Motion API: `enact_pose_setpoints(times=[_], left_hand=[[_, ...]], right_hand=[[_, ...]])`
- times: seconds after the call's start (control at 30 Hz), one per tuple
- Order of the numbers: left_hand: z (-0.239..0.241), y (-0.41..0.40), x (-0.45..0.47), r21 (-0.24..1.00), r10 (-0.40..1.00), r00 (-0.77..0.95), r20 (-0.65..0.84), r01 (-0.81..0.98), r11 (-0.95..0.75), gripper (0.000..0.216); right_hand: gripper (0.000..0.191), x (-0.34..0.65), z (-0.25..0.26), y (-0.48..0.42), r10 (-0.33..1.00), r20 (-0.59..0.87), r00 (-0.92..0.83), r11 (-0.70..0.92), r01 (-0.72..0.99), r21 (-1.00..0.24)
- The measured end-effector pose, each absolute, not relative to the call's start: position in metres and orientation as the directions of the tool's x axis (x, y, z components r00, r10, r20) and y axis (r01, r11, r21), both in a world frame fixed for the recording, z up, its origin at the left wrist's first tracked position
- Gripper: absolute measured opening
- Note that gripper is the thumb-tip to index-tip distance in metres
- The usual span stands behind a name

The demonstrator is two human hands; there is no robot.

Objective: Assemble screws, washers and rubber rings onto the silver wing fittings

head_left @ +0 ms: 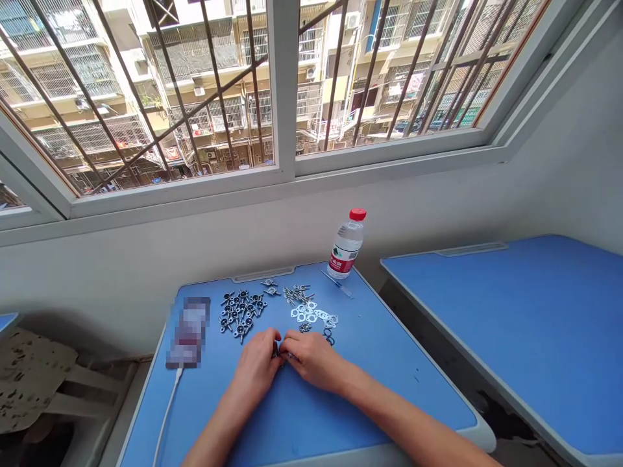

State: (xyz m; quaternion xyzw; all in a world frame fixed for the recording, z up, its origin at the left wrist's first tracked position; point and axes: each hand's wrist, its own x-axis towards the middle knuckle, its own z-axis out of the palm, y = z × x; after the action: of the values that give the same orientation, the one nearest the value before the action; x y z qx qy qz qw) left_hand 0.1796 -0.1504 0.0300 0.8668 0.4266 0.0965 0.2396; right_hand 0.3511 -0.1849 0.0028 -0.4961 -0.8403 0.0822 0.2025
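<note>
My left hand [257,360] and my right hand [314,358] meet over the near middle of the blue desk [311,415]. Fingers of both are closed around a small dark metal part [276,351], mostly hidden by them. Beyond my left hand lies a group of metal fittings [242,307] with black round centres. Just past my right hand are a little pile of nuts or similar small pieces [305,327] and several black rings [328,336]. White flat gaskets [306,313] and a heap of screws or pins [298,295] lie farther back.
A phone [189,333] with a white cable [168,412] rests at the desk's left. At the far right corner stand a red-capped water bottle [346,245] and a pen [337,284] lying flat. Another blue desk [516,311] is to the right, across a gap.
</note>
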Motion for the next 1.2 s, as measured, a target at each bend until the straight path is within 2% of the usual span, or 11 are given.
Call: enact_pose_setpoints(times=[0.13, 0.2, 0.53, 0.73, 0.93, 1.2], left_hand=[[0.032, -0.152, 0.181, 0.469, 0.789, 0.612, -0.047, 0.711, -0.524, 0.02], [0.032, -0.153, 0.182, 0.456, 0.792, 0.608, -0.042, 0.717, -0.527, 0.02], [0.03, -0.153, 0.181, 0.465, 0.787, 0.617, -0.03, 0.705, -0.535, 0.017], [0.03, -0.154, 0.18, 0.469, 0.785, 0.619, -0.019, 0.699, -0.54, 0.018], [0.028, -0.152, 0.18, 0.474, 0.786, 0.618, -0.006, 0.694, -0.542, 0.019], [0.033, -0.154, 0.182, 0.461, 0.795, 0.606, -0.038, 0.716, -0.524, 0.021]], right_hand=[[0.016, 0.347, 0.002, -0.187, 0.87, 0.2, -0.45, 0.487, 0.846, -0.217], [0.016, 0.345, 0.003, -0.187, 0.879, 0.173, -0.444, 0.475, 0.851, -0.224], [0.017, 0.352, 0.012, -0.18, 0.93, 0.18, -0.32, 0.368, 0.81, -0.457], [0.019, 0.358, 0.023, -0.178, 0.983, 0.097, -0.154, 0.172, 0.61, -0.774], [0.021, 0.355, 0.017, -0.178, 0.956, 0.167, -0.243, 0.286, 0.637, -0.716], [0.022, 0.356, 0.011, -0.176, 0.933, 0.222, -0.283, 0.358, 0.665, -0.655]])
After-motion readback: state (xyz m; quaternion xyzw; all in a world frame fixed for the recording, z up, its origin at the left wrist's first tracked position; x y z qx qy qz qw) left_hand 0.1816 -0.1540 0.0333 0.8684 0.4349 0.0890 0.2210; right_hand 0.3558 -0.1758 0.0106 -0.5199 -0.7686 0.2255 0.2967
